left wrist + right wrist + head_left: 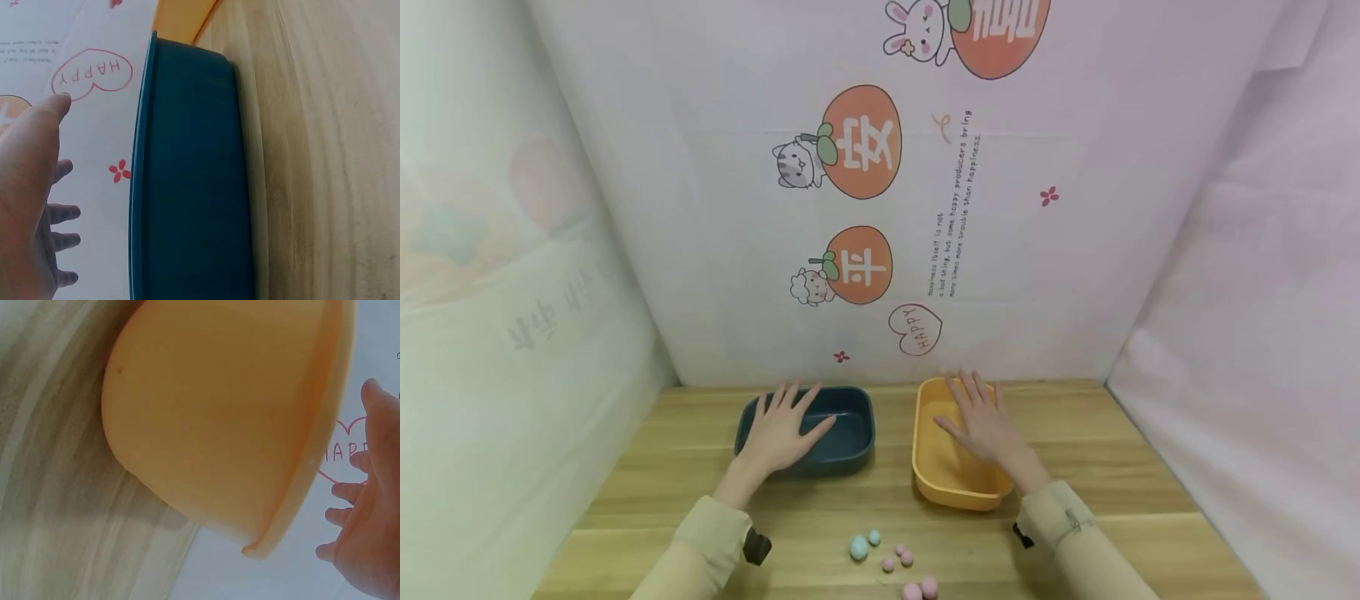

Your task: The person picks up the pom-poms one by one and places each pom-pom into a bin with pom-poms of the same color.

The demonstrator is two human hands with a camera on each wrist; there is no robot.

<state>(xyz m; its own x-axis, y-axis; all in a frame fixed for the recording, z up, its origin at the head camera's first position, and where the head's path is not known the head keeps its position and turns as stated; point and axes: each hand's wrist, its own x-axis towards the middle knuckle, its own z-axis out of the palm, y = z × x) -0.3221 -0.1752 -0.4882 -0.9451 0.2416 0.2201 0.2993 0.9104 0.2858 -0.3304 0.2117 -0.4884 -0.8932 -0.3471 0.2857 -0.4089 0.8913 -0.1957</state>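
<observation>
My left hand [781, 435] hovers, fingers spread, over a dark teal rectangular tub [850, 467] and holds nothing. In the left wrist view that hand [28, 187] stays above the rim of the teal tub [194, 169], apart from it. On the right, my other hand [985, 425] is spread above a yellow-orange tub [936, 467], also holding nothing. The right wrist view has this hand [369, 506] beyond the rim of the yellow tub [212, 412], with a gap between. Small light-blue balls [859, 547] and several pink balls [912, 592] lie on the table nearer to me.
Both tubs stand on a wood-grain table [820, 517] close to its back edge. A white cloth [737, 250] with printed cartoon fruit and lettering hangs behind, and pale cloth walls [1247, 333] enclose the sides.
</observation>
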